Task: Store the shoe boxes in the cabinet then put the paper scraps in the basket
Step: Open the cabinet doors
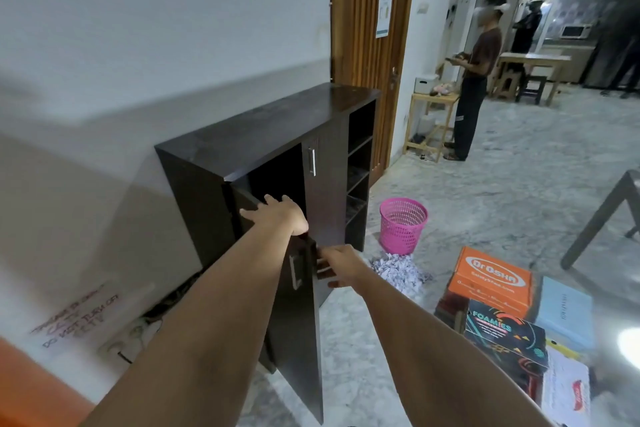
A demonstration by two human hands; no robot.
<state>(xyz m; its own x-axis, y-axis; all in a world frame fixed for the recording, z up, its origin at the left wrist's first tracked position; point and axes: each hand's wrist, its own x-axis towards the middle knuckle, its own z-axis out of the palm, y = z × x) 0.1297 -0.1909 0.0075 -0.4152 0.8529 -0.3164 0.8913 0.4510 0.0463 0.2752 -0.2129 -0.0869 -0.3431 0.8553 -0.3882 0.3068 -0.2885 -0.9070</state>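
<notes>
A dark brown cabinet (263,125) stands against the white wall, its left door (301,329) swung open towards me. My left hand (277,213) rests on the top edge of that door, fingers spread. My right hand (337,265) grips the door's free side edge, fingers curled around it. Several shoe boxes lie on the floor at the lower right: an orange one (491,279), a black patterned one (505,334), a pale blue one (564,310) and a white one (566,392). A heap of paper scraps (398,270) lies in front of a pink mesh basket (402,225).
The cabinet's right door is closed, with open shelves (360,166) beside it. A wooden room door (374,28) is behind. A person (474,80) stands by a small wooden rack (431,121). A dark table leg (602,211) is at the right edge. Cables (138,329) lie along the wall.
</notes>
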